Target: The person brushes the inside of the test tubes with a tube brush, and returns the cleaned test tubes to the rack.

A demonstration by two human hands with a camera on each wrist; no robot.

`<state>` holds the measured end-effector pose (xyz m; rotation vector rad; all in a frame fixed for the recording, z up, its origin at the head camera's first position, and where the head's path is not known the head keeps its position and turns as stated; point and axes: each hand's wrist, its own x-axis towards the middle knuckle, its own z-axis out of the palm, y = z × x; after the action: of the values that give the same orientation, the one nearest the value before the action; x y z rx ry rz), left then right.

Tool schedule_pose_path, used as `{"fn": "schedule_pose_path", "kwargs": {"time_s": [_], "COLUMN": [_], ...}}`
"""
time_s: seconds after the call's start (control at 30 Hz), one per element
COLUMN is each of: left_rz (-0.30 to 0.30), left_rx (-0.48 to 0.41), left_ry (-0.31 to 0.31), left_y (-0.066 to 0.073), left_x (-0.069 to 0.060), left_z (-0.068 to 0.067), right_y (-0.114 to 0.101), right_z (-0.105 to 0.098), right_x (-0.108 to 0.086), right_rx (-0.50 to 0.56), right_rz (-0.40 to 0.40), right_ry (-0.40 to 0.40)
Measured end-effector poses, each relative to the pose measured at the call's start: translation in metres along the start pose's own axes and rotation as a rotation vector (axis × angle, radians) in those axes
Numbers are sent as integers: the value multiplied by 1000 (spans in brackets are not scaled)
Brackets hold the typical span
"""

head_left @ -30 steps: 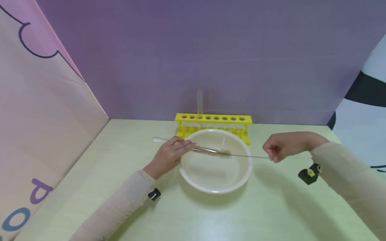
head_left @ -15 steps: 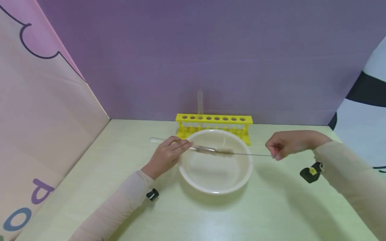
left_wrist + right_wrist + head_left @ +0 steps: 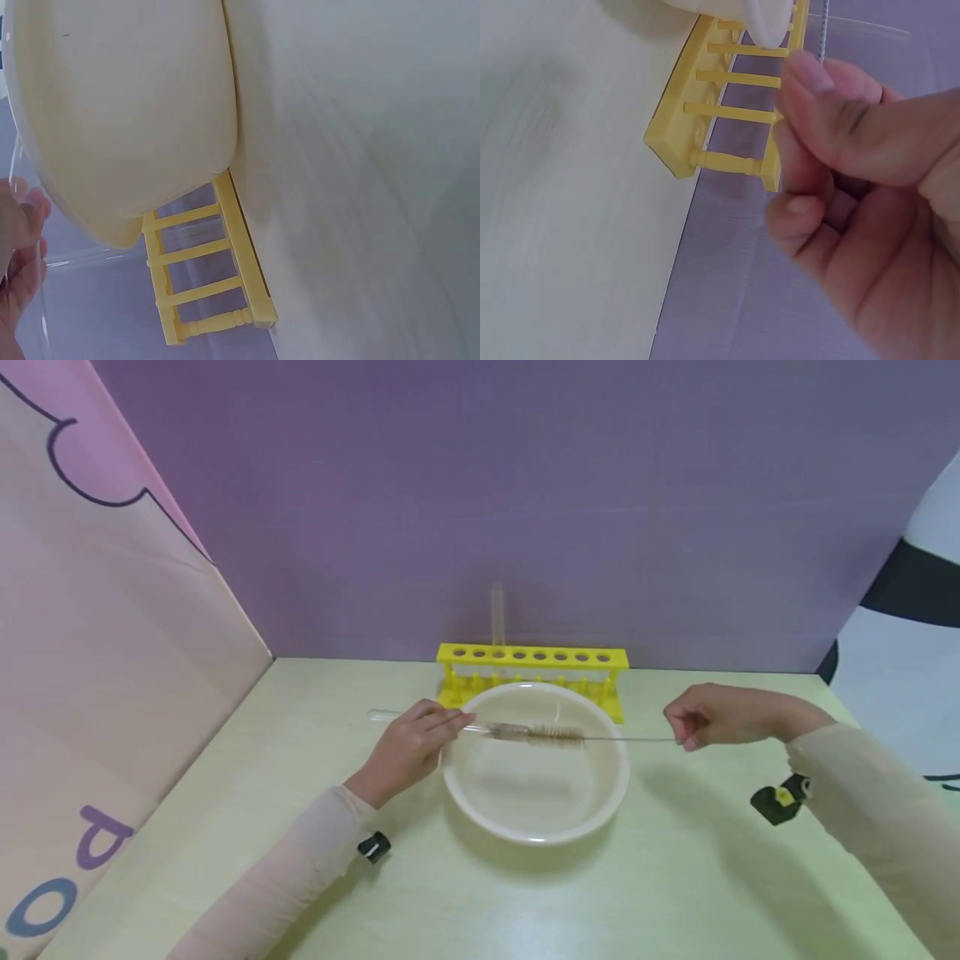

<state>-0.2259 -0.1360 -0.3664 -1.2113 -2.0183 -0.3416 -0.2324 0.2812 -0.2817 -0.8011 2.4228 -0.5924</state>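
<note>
- purple backdrop (image 3: 525, 527) rose behind a pale table (image 3: 480, 902), with a printed panel (image 3: 135, 652) along the left side.
- near the table's back edge stood a yellow rack (image 3: 534, 663), one upright tube (image 3: 498, 614) in its third hole from the left.
- just in front of it sat a white basin (image 3: 525, 814), hiding part of the rack's base from me.
- the person's left hand (image 3: 405, 746) gripped a glass tube (image 3: 480, 727), nearly level, closed end poking out to the left, mouth above the basin.
- well apart from it, the right hand (image 3: 723, 714) pinched the wire end of a brush (image 3: 555, 737) between thumb and finger, beyond the basin's right rim.
- the bristles lay partly inside the tube, partly out, over the basin (glass that clear was hard to trace).
- pale sleeves (image 3: 277, 877) covered both arms.
</note>
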Motion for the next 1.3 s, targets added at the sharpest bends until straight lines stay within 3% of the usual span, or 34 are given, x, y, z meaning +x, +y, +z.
{"fn": "schedule_pose_path", "kwargs": {"time_s": [0.53,0.83,0.97,1.2,1.3], "left_rz": [-81,-173,-211,-282,-300], "left_rx": [-62,-136,-164,-195,-208], "left_ry": [-119,-236,-265,-312,-348], "left_y": [-2,-1,-1,-1,-2], "left_x": [-2,1,4,7,9], "left_z": [-5,-7,-11,-16,-17], "right_y": [6,15,19,24,25], "right_z": [13,25,31,46,51], "right_x": [-5,-4,-5,-7,-8], "right_rx": [-157,-317,-397,-581,-624], "right_rz": [-39,-107,-165,-356,-385], "right_ry": [202,390,497,740,809]}}
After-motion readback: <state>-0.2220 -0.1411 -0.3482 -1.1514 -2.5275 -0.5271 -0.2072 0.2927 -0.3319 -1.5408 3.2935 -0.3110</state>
